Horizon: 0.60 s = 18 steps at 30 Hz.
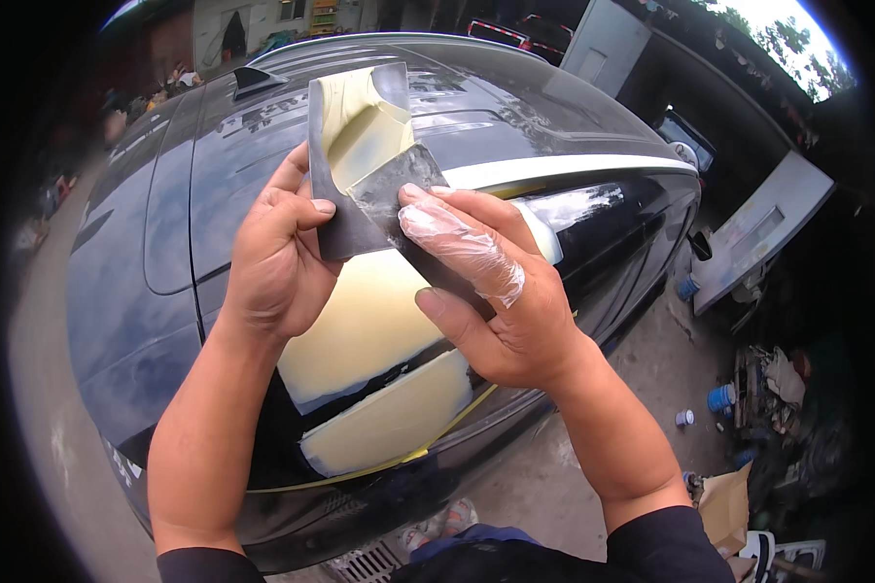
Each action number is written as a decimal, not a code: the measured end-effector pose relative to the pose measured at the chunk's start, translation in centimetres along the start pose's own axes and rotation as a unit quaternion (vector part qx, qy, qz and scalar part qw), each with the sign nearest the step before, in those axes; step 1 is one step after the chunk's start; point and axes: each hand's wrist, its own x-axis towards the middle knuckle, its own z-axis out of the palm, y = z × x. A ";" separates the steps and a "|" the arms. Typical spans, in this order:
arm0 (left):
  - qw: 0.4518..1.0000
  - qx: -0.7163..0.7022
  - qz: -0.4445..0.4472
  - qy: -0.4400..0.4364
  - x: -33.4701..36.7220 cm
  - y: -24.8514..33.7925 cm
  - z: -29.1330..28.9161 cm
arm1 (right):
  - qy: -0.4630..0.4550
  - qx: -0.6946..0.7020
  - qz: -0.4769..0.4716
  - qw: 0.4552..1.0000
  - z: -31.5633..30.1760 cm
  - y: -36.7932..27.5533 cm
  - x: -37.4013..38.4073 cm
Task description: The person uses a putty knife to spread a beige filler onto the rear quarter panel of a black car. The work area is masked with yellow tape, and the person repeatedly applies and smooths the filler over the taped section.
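Note:
My left hand (pixel 274 257) grips a dark flat putty board (pixel 345 233) by its left edge, thumb on top. Cream-coloured body filler (pixel 374 121) is smeared over the board's upper part. In my right hand (pixel 525 311) is a dark flat putty spreader (pixel 394 185), its end laid across the board against the filler. Clear film wraps one finger of that hand. Below both hands, a dark car's side carries a large cream filler patch (pixel 355 321) and a lower one (pixel 389 418), with a black strip between them. Yellow tape (pixel 415 455) runs under the lower patch.
The car roof (pixel 496 83) with its fin antenna (pixel 255 82) extends beyond my hands. On the right floor are a blue can (pixel 719 397), a white cup (pixel 684 418) and a cardboard piece (pixel 725 510). A pale panel (pixel 763 233) leans farther back. A drain grate (pixel 367 564) lies near my feet.

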 end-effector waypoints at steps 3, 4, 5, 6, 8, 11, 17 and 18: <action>1.000 0.003 0.006 -0.007 0.0 0.3 -0.3 | -0.008 -0.030 0.052 0.998 -1.5 1.3 -1.8; 1.000 0.002 0.013 -0.011 0.0 0.7 -0.2 | -0.014 -0.053 0.071 0.996 -2.3 2.0 -2.6; 1.000 0.000 0.020 -0.015 0.0 1.1 -0.1 | -0.020 -0.075 0.090 0.993 -3.2 2.7 -3.4; 0.999 0.032 0.027 0.002 -0.2 1.6 -0.1 | -0.034 -0.113 0.125 0.985 -4.1 3.5 -4.2; 0.998 0.054 0.034 0.021 -0.1 2.1 -0.7 | -0.067 -0.180 0.202 0.960 -6.0 5.4 -5.6; 0.996 0.071 0.039 0.042 0.5 1.8 -1.2 | -0.136 -0.223 0.313 0.913 -8.2 7.8 -7.0; 0.995 0.085 0.039 0.045 0.5 1.5 -0.8 | -0.271 -0.228 0.404 0.843 -8.4 9.9 -4.7; 0.994 0.088 0.038 0.047 0.4 1.5 -0.8 | -0.282 -0.225 0.410 0.838 -8.2 9.7 -4.0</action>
